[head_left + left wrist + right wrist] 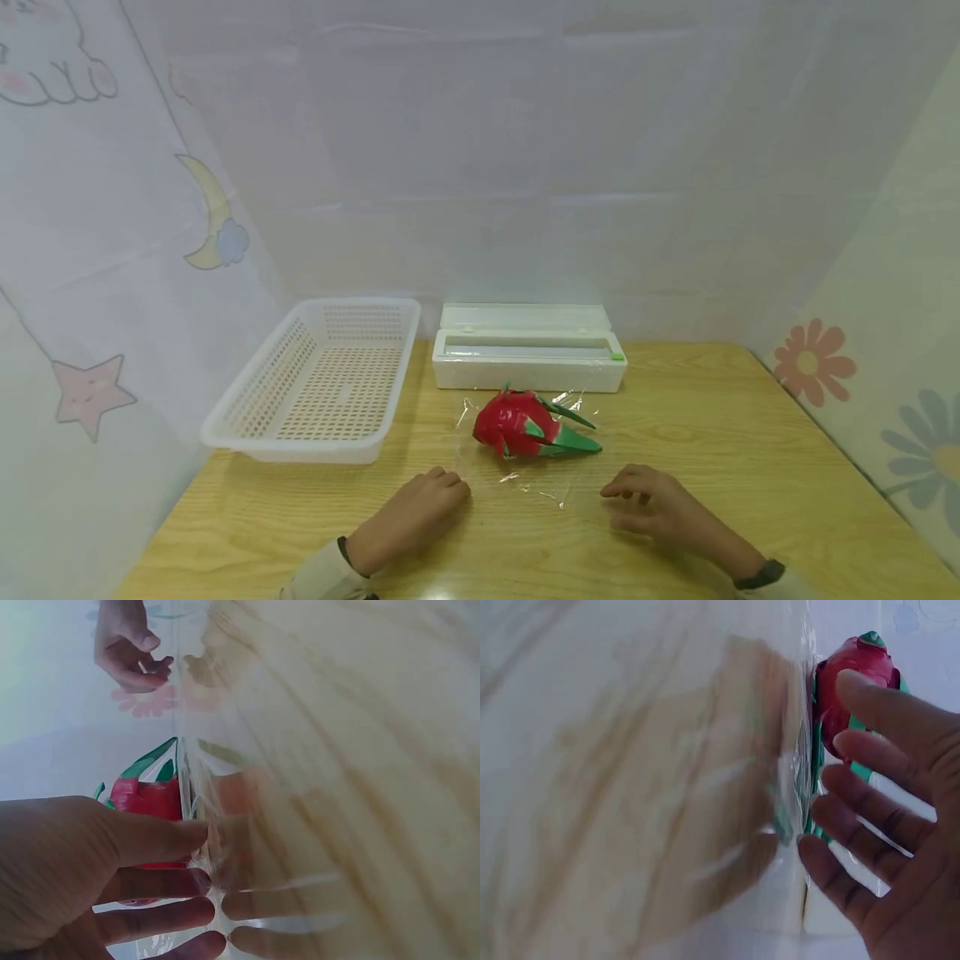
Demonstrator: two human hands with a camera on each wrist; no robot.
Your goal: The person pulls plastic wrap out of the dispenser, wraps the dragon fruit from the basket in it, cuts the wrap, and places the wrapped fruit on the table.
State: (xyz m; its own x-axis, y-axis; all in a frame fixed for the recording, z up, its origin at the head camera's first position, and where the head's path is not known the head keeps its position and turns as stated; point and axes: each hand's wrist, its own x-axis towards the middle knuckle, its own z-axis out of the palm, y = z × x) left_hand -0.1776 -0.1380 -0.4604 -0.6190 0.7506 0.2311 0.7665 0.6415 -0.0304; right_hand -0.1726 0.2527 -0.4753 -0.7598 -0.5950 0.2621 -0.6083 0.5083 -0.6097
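Observation:
A red dragon fruit (517, 423) with green leaf tips lies on its side on a sheet of clear plastic wrap (525, 487), stem tips toward the right. At the wrap's near left edge, my left hand (420, 508) has its fingertips down at the table; in the left wrist view its thumb and fingers are fairly straight, with wrap right at the tips. My right hand (663, 508) is off the wrap's right side, fingers loosely bent and spread, holding nothing. The right wrist view shows the fruit (862, 671) beyond those fingers.
Behind the fruit stands a white wrap dispenser box (528, 375) with its lid raised and a green slider at its right end. A white perforated plastic basket (307, 452) sits at the left. Printed cloth walls border the wooden table (697, 417).

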